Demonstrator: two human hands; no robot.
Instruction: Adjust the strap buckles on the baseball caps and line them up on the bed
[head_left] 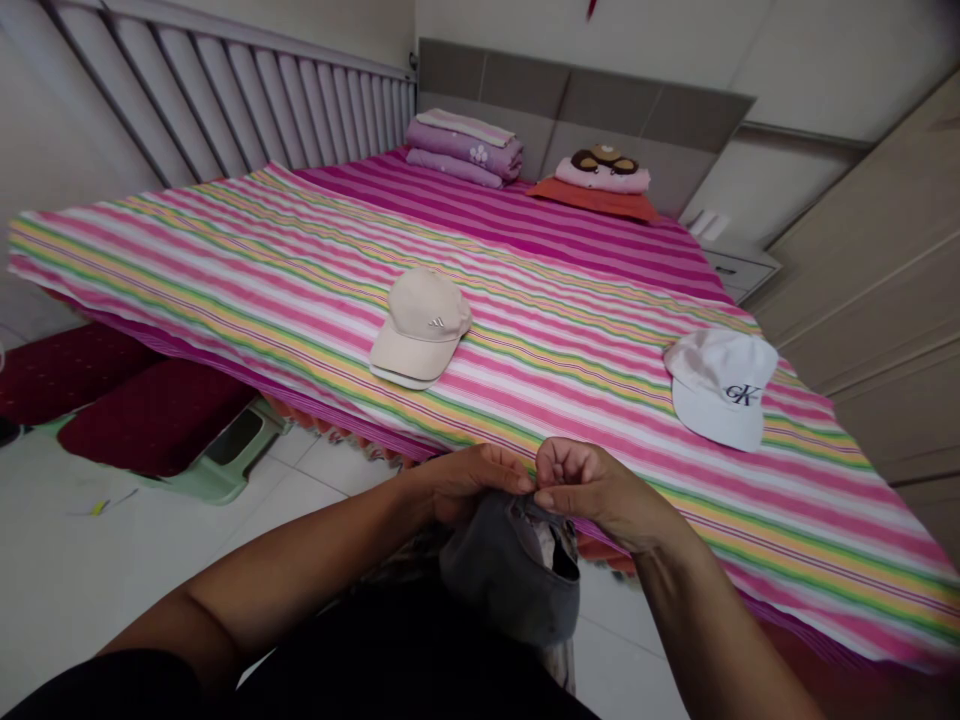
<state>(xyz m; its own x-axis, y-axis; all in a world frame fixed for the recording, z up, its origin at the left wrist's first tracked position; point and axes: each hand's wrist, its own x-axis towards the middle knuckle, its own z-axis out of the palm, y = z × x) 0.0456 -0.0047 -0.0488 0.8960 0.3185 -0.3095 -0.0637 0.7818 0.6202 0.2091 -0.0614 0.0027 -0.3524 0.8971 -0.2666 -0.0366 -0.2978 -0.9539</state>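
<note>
A dark grey cap [504, 572] hangs in front of me at the near edge of the bed. My left hand [466, 482] is closed on its upper edge, fingers curled over the fabric. My right hand [592, 486] pinches the same edge right beside it, thumb and fingers pressed together. The two hands nearly touch above the cap. On the striped bed cover [300, 280] lie a beige cap [421, 326] in the middle and a white cap with dark letters [721, 385] to the right, both beyond my hands.
Folded purple bedding [463, 148] and a pink pillow with a brown toy [602, 170] lie at the headboard. A white rail [247, 100] lines the bed's far left side. Dark red cushions on a green stool [161, 415] stand on the tiled floor at left. A bedside cabinet [739, 265] and wardrobe stand right.
</note>
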